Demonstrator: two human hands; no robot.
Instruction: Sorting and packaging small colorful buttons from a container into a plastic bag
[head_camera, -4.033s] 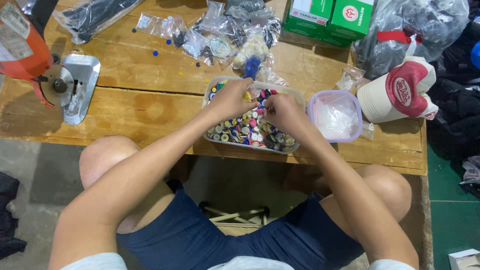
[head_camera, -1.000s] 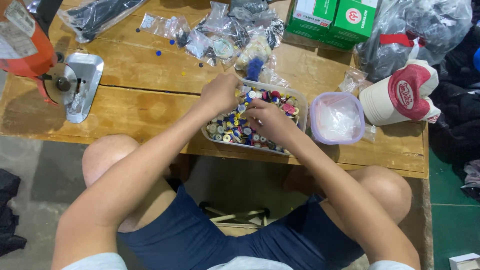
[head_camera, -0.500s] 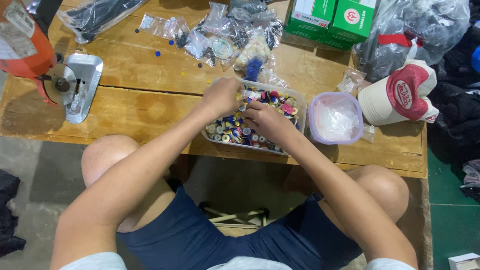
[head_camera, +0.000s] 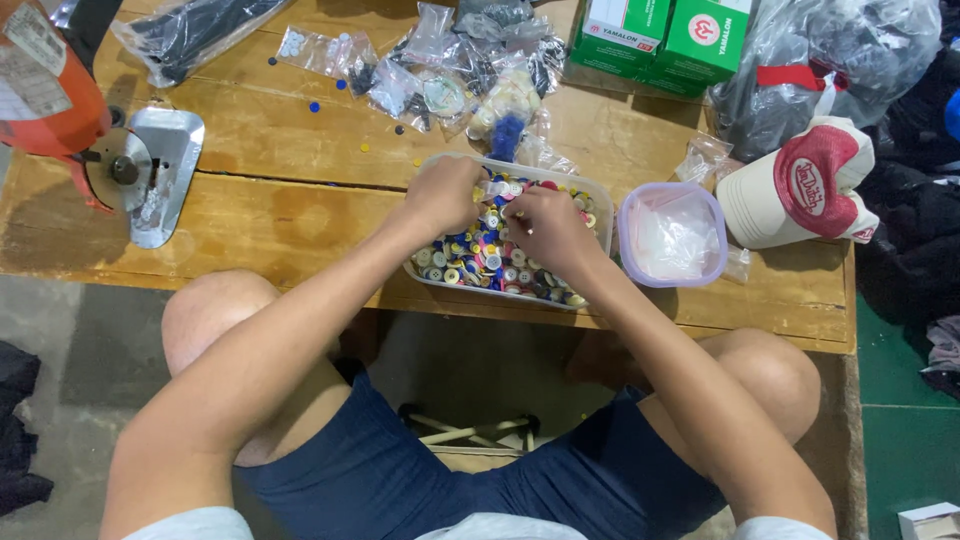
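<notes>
Reaching into the shallow clear plastic tray (head_camera: 602, 200) of mixed coloured buttons (head_camera: 480, 260), you have both hands over its middle. Your left hand (head_camera: 443, 193) is curled loosely, its fingers bent down at the tray's far rim; whether it pinches a button you cannot tell. Your right hand (head_camera: 548, 230) has fingertips drawn together on something small, too tiny to make out. The tray sits at the near edge of the wooden table (head_camera: 280, 210). Just beside it on your right stands a round lilac-rimmed plastic tub (head_camera: 672, 236), then a red and white cap (head_camera: 800, 185).
</notes>
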